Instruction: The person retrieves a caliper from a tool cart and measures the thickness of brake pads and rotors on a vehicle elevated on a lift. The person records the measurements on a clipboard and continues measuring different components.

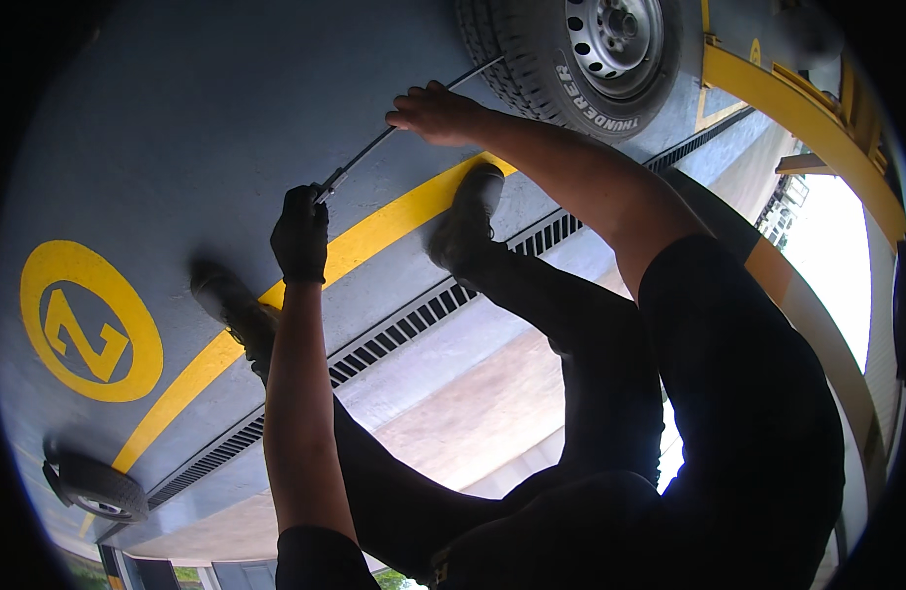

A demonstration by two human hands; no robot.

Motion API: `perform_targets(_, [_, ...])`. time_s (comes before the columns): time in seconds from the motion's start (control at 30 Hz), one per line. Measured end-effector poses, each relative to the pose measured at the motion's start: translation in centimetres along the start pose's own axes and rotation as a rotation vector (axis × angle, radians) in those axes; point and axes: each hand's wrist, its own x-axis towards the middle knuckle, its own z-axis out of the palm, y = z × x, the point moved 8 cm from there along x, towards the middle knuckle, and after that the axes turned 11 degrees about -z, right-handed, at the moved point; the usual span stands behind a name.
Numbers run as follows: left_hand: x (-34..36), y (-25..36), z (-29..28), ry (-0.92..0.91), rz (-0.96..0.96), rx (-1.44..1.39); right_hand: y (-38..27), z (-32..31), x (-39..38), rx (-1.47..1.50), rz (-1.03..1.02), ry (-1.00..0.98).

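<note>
A long thin metal rod [371,147] runs slantwise from lower left to upper right. My left hand [301,234], in a black glove, is closed round its lower end, just below a small metal fitting on the rod. Farther up, my bare right hand [437,113] has its fingers curled at the rod's middle. The rod's far tip reaches the tread of a black tyre [517,69] with white lettering on its sidewall. The tyre is mounted on a silver steel wheel [618,44] with round holes.
My boots [478,197] stand at a curved yellow floor line [394,211]. A slotted drain grate [404,322] runs behind it. A yellow ring [148,344] marks the grey floor at left. Another tyre [104,489] lies lower left, and a yellow steel frame [768,88] stands at right.
</note>
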Motion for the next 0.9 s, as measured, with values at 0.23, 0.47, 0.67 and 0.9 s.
perform_targets(0.23, [1.0, -0.1, -0.5, 0.027, 0.043, -0.046, -0.1, 0.2, -0.2, -0.002, 0.007, 0.037])
perform_targets(0.47, [0.7, 0.0, 0.1, 0.016, 0.043, -0.073, -0.1, 0.1, -0.4, -0.027, -0.027, 0.017])
perform_targets(0.67, [-0.3, 0.1, 0.8, -0.023, 0.007, -0.092, 0.0, 0.5, -1.0, -0.020, -0.057, 0.011])
perform_targets(0.9, [-0.5, 0.5, 0.7, 0.008, 0.036, -0.018, -0.1, 0.2, -0.9, -0.005, -0.035, -0.052])
